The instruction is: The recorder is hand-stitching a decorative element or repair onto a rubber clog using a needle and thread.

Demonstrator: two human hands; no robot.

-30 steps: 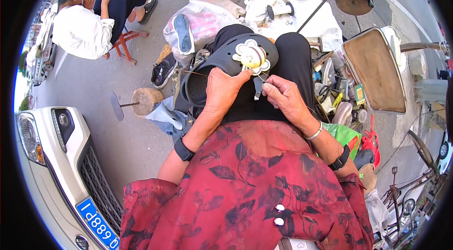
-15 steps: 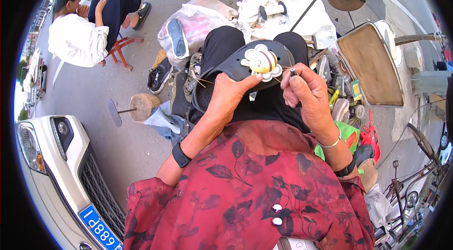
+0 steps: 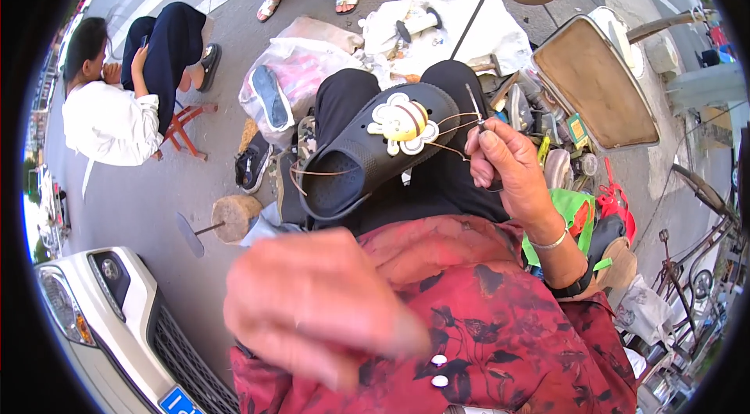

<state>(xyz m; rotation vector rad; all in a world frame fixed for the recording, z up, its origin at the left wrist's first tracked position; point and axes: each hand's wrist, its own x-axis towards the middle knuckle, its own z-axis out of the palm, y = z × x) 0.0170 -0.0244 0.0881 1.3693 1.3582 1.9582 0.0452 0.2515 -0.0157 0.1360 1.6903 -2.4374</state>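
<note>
Red floral top (image 3: 500, 320), silver bangle (image 3: 549, 243), blk trousers (image 3: 437, 187)

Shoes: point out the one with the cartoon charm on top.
It is the black clog lying on the person's lap, with a cream and yellow charm and thread running to the right hand. The shoes on the ground bear none.
</note>
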